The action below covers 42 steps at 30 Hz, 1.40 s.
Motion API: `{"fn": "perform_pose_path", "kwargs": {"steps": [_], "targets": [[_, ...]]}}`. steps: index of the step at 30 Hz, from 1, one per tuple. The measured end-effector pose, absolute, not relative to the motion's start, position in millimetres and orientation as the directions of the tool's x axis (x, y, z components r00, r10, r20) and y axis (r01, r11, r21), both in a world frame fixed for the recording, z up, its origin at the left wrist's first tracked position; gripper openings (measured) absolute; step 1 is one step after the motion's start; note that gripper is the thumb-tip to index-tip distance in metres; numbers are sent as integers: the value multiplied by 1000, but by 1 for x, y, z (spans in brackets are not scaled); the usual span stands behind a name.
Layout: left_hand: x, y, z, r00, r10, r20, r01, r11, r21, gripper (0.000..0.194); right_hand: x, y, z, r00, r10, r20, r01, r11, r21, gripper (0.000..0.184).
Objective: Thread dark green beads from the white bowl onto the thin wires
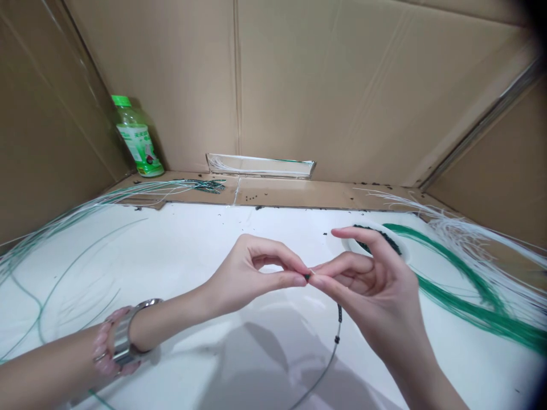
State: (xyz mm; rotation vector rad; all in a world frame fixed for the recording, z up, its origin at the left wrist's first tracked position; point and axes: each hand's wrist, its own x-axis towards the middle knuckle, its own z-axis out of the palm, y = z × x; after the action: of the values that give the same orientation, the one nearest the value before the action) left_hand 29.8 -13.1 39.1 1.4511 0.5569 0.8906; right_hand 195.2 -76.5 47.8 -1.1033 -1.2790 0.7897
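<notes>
In the head view, my left hand [243, 276] pinches a tiny dark green bead [307, 277] between thumb and forefinger. My right hand [384, 290] meets it fingertip to fingertip, its thumb and a finger closed on a thin white cord [313, 271] whose short end shows at the bead. The right forefinger is raised away from the pinch. Below the right hand hangs a thin strand with small dark beads [337, 340] on it, curving down to the bottom edge. Whether the cord passes through the pinched bead I cannot tell. Behind the right hand stands a white bowl [404, 250] of dark green beads [387, 241].
Green cords [482, 290] and white cords [465, 236] lie at right. More strands with dark beaded ends [209, 185] stretch across the left. A green-capped bottle [139, 142] stands at the back left. Cardboard walls [320, 85] surround the white tabletop [188, 239]; loose beads lie along the back.
</notes>
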Motion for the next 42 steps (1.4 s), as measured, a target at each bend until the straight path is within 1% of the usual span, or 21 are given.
{"fn": "perform_pose_path", "kwargs": {"steps": [5, 8, 10, 13, 17, 20, 25, 33, 38, 40, 42], "targets": [[31, -18, 37, 566, 810, 156, -194, -52, 980, 4, 198, -71, 45, 131, 919, 373, 161, 351, -922, 36], [32, -20, 37, 575, 809, 123, -220, 8, 975, 4, 198, -71, 43, 160, 880, 448, 239, 406, -882, 17], [33, -20, 37, 568, 816, 109, -226, 27, 974, 4, 199, -71, 43, 177, 820, 544, 362, 460, -811, 10], [34, -20, 38, 558, 823, 103, -217, 25, 976, 4, 199, -73, 43, 100, 742, 663, 521, 528, -670, 13], [33, -20, 40, 553, 826, 105, -193, 5, 981, 4, 198, -74, 43, -56, 686, 726, 591, 608, -530, 17], [34, -21, 41, 550, 829, 104, -178, -6, 984, 5, 197, -73, 43, -131, 666, 735, 646, 619, -447, 18], [34, -21, 40, 554, 826, 101, -162, -12, 987, 5, 195, -71, 44, -182, 641, 746, 731, 596, -333, 15], [33, -20, 38, 548, 830, 108, -107, -58, 993, 6, 195, -71, 43, -226, 601, 767, 772, 591, -235, 17], [32, -20, 35, 535, 830, 160, 14, -197, 980, 6, 195, -71, 37, -311, 547, 777, 789, 604, -110, 17], [32, -19, 33, 534, 825, 183, 40, -241, 970, 7, 195, -71, 36, -333, 553, 763, 792, 603, -92, 16], [32, -17, 31, 535, 822, 196, 56, -266, 962, 8, 196, -71, 36, -334, 561, 758, 788, 608, -103, 16]]}}
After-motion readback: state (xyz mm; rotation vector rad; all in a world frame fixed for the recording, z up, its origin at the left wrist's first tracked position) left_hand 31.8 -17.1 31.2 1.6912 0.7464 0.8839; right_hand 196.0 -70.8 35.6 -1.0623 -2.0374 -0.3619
